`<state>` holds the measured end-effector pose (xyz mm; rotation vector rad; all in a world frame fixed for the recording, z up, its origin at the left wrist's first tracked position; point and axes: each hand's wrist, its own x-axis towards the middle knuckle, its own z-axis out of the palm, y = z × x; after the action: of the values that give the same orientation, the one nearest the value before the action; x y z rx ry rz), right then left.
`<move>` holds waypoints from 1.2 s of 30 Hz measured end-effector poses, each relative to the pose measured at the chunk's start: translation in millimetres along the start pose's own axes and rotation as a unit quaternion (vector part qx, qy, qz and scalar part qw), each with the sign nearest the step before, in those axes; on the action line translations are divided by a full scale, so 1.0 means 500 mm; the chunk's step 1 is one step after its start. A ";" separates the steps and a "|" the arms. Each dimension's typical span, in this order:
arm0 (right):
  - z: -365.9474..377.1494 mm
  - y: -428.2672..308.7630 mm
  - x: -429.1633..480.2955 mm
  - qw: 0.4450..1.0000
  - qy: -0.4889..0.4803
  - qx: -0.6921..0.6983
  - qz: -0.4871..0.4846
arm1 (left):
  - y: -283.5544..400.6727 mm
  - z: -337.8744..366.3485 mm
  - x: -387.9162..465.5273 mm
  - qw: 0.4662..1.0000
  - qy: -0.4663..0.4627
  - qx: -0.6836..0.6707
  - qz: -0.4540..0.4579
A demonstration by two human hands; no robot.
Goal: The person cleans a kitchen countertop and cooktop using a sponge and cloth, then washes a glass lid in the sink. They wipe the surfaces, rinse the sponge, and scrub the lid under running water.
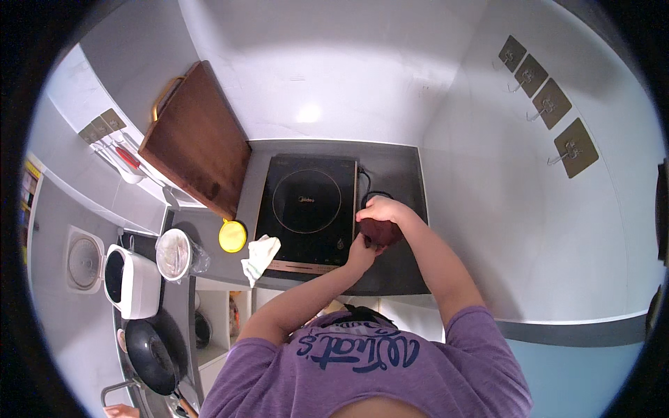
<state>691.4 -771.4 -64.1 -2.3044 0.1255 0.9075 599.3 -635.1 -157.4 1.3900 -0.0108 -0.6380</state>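
Both of my hands are at the right side of a black induction cooktop (307, 201). They grip a dark red object (380, 232), whose exact kind I cannot make out. My right hand (385, 209) covers its far upper side. From the near side, my left hand (361, 253) holds its lower edge, with some fingers hidden. Behind the right hand, a black power cord (367, 183) loops on the dark countertop (405, 172). A crumpled white cloth (260, 257) lies over the cooktop's front left corner.
A yellow round lid or container (232, 236) and a plastic-wrapped white bowl (173, 254) stand left. Behind them leans a wooden cutting board (201, 141). Farther left are a white rice cooker (138, 282), a black wok (151, 358) and another person's hand (121, 411). Hooks (548, 104) line the right wall.
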 end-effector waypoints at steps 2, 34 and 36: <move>-0.010 0.003 0.003 0.983 0.122 -0.139 -0.014 | 0.003 0.006 0.003 1.000 -0.002 -0.023 -0.004; -0.036 0.102 0.195 0.906 0.420 -0.056 0.000 | -0.040 -0.526 -0.394 0.792 0.495 0.352 0.064; -0.037 0.061 0.198 0.907 0.415 0.046 -0.065 | -0.065 -0.528 -0.361 0.780 0.469 0.406 0.090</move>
<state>767.5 -792.6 -133.9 -2.4186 0.3581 -0.1922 533.3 -321.3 -177.7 2.3951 0.4197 0.3561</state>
